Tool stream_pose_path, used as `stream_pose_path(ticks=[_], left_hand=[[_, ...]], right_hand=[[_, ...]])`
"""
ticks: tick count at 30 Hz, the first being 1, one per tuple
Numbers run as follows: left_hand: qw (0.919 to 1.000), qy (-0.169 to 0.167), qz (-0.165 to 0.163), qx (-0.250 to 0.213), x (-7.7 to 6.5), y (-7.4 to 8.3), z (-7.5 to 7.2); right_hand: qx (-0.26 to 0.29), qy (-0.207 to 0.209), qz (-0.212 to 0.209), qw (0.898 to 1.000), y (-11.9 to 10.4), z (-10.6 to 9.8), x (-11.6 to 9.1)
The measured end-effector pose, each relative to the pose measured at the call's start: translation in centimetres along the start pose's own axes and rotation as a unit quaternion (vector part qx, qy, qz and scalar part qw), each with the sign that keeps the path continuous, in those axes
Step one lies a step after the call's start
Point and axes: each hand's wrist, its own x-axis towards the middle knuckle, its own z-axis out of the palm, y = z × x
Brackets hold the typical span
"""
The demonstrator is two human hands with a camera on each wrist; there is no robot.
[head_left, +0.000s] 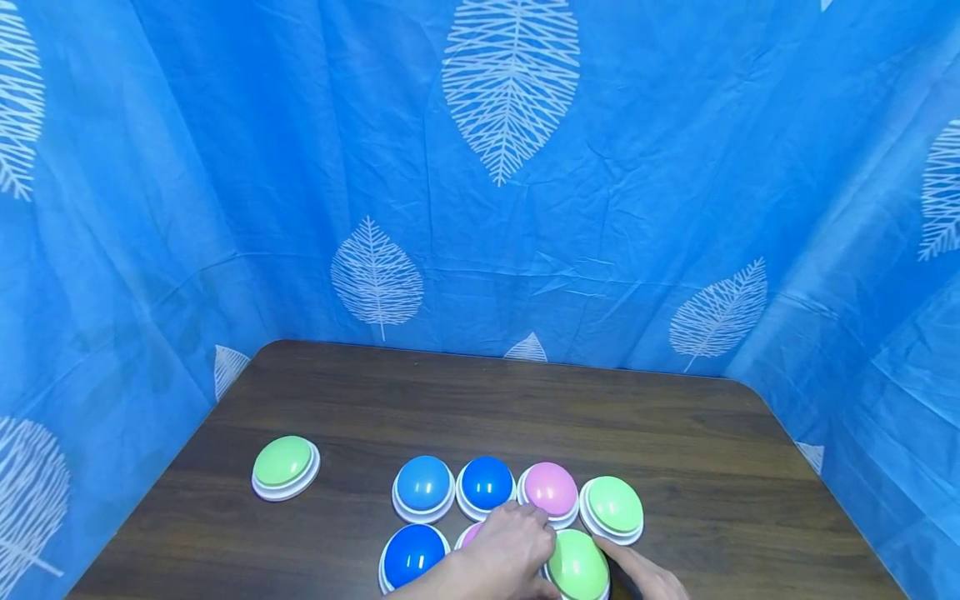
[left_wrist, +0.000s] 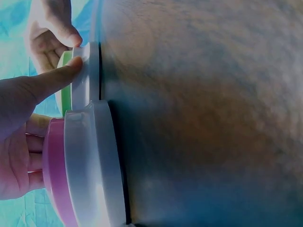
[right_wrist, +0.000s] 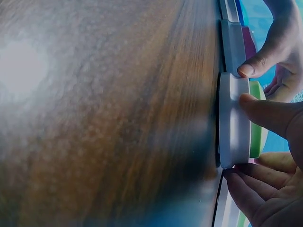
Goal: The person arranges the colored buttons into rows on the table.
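In the head view, a green push button (head_left: 577, 565) with a white base lies at the near right of a cluster of domed buttons. Both hands hold its base from opposite sides. My left hand (head_left: 512, 546) reaches over a mostly covered pink button (head_left: 470, 534), its thumb (left_wrist: 66, 73) on the green button's base. On the other side my right hand (head_left: 647, 573) has its thumb (right_wrist: 251, 105) against the near side of the base and its fingers (right_wrist: 255, 182) around the far side. The base sits flat on the table, touching the neighbouring pink button's base.
Behind stand a light blue button (head_left: 423, 483), a dark blue button (head_left: 487, 483), a pink button (head_left: 551, 490) and another green button (head_left: 615, 505). A dark blue button (head_left: 414, 555) is at the near left. One green button (head_left: 283, 462) lies apart on the brown table (head_left: 360, 400). Blue curtains (head_left: 600, 208) surround it.
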Motion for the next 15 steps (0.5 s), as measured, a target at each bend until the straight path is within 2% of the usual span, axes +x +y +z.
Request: stream_pose_path(ticks=[8, 15], left_hand=[[0.9999, 0.005, -0.004, 0.011, -0.21, -0.06, -0.1], [0.9999, 0.007, -0.003, 0.013, -0.38, -0.05, -0.05]], right_hand=[[-0.007, 0.001, -0.007, 1.0, -0.14, 0.11, 0.07], [-0.007, 0.005, 0.016, 1.0, -0.59, 0.32, -0.07]])
